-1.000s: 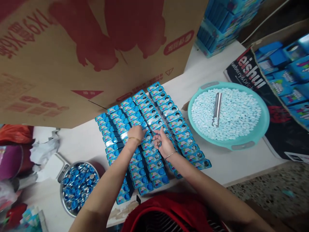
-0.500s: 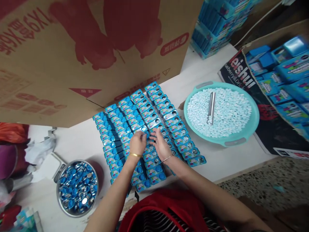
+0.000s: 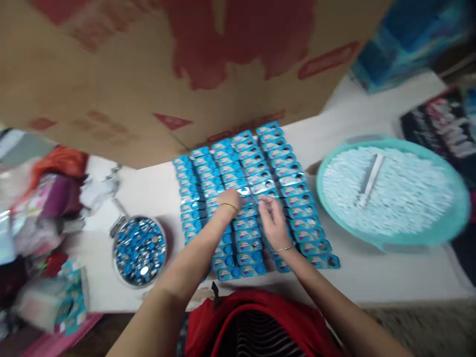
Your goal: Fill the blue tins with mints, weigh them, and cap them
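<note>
Rows of small blue printed tins (image 3: pixel 250 246) stand close together on the white table. Many have a round dark opening at one end, while others carry a blue cap (image 3: pixel 235 272) there. My left hand (image 3: pixel 227 199) is closed over the middle rows, its fingertips down at a tin; whatever they pinch is hidden. Just to the right, my right hand (image 3: pixel 274 225) hovers palm inward over the neighbouring rows, fingers slightly bent and apart, with nothing visible in them. At left, a metal pot (image 3: pixel 116 263) is full of loose blue and silver caps (image 3: pixel 139 248).
A turquoise basin (image 3: pixel 401 243) of pale blue pellets, with a metal tube (image 3: pixel 370 181) lying on them, is at right. Behind the tins rises a large cardboard box (image 3: pixel 145 144). A dark printed carton (image 3: pixel 439 124) stands far right; bags and wraps (image 3: pixel 55 198) crowd the left.
The view has turned, so everything sits farther right in the picture. My left hand remains among the middle tins; my right hand's fingers are less spread and slightly farther from it.
</note>
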`<state>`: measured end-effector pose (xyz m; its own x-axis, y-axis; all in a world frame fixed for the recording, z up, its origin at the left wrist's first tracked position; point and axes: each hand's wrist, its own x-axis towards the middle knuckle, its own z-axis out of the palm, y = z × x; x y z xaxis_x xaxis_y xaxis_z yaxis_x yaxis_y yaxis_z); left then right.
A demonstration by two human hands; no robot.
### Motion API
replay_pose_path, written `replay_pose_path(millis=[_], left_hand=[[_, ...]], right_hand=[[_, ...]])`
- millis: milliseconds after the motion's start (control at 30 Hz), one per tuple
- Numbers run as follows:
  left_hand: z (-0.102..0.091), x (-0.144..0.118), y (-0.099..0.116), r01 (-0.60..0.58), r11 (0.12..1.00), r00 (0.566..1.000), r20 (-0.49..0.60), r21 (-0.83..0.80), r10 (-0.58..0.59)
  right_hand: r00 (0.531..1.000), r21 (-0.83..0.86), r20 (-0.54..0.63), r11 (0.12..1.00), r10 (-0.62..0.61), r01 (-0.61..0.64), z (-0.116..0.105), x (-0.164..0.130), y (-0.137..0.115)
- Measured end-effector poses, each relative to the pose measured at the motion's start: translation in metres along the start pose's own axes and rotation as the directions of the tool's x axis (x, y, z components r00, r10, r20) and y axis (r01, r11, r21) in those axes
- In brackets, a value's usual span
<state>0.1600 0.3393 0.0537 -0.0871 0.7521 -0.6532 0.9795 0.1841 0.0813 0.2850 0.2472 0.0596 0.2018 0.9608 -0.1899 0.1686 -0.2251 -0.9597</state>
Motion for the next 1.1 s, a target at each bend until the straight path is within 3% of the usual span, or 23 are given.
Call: replay_pose_path(millis=[100, 200, 233, 300, 400, 433, 500, 567, 633, 700, 833, 967, 1033, 1100], left_hand=[[0.013, -0.043, -0.032, -0.054, 0.987, 0.993, -0.108, -0.154, 0.037], [0.039, -0.106, -0.104, -0.09, 0.946, 0.959, -0.282, -0.311, -0.002], [0.052, -0.13, -0.135, -0.139, 0.887, 0.907, -0.415, -0.441, -0.065], [0.08, -0.176, -0.2, -0.147, 0.761, 0.794, -0.534, -0.632, -0.29], [0.126, -0.231, -0.284, -0.027, 0.613, 0.64, -0.484, -0.79, -0.596], [0.14, -0.245, -0.304, 0.008, 0.579, 0.604, -0.458, -0.815, -0.652], [0.168, -0.264, -0.328, 0.044, 0.514, 0.56, -0.405, -0.857, -0.723], [0.192, -0.275, -0.336, 0.039, 0.427, 0.55, -0.338, -0.903, -0.764], [0.212, -0.279, -0.335, 0.014, 0.338, 0.563, -0.272, -0.941, -0.781], [0.226, -0.28, -0.334, -0.01, 0.276, 0.585, -0.229, -0.961, -0.778], [0.236, -0.275, -0.342, -0.036, 0.208, 0.623, -0.184, -0.978, -0.76], [0.23, -0.267, -0.354, -0.029, 0.212, 0.672, -0.176, -0.977, -0.719], [0.224, -0.264, -0.358, -0.025, 0.236, 0.697, -0.186, -0.971, -0.693], [0.218, -0.263, -0.36, -0.031, 0.248, 0.712, -0.196, -0.968, -0.674]], right_hand=[[0.99, -0.072, 0.091, 0.991, -0.107, 0.114, 0.019, -0.011, -0.01], [0.94, -0.058, 0.244, 0.964, -0.239, 0.26, 0.061, -0.03, -0.027], [0.9, -0.035, 0.321, 0.946, -0.294, 0.321, 0.082, -0.04, -0.034], [0.763, 0.02, 0.515, 0.895, -0.391, 0.445, 0.135, -0.066, -0.048], [0.422, 0.067, 0.807, 0.775, -0.412, 0.629, 0.232, -0.112, -0.059], [0.32, 0.058, 0.868, 0.717, -0.38, 0.694, 0.264, -0.127, -0.059], [0.167, 0.038, 0.942, 0.589, -0.29, 0.807, 0.323, -0.152, -0.051], [0.086, 0.02, 0.976, 0.478, -0.199, 0.878, 0.366, -0.169, -0.037], [0.065, 0.0, 0.988, 0.414, -0.143, 0.91, 0.394, -0.178, -0.021], [0.068, -0.012, 0.99, 0.406, -0.122, 0.914, 0.408, -0.181, -0.008], [0.017, 0.028, 0.996, 0.486, -0.09, 0.873, 0.419, -0.181, 0.007], [-0.025, 0.063, 0.997, 0.617, -0.07, 0.785, 0.423, -0.178, 0.011], [0.005, 0.05, 0.997, 0.706, -0.076, 0.707, 0.422, -0.175, 0.01], [0.089, 0.011, 0.993, 0.8, -0.08, 0.6, 0.42, -0.171, 0.006]])
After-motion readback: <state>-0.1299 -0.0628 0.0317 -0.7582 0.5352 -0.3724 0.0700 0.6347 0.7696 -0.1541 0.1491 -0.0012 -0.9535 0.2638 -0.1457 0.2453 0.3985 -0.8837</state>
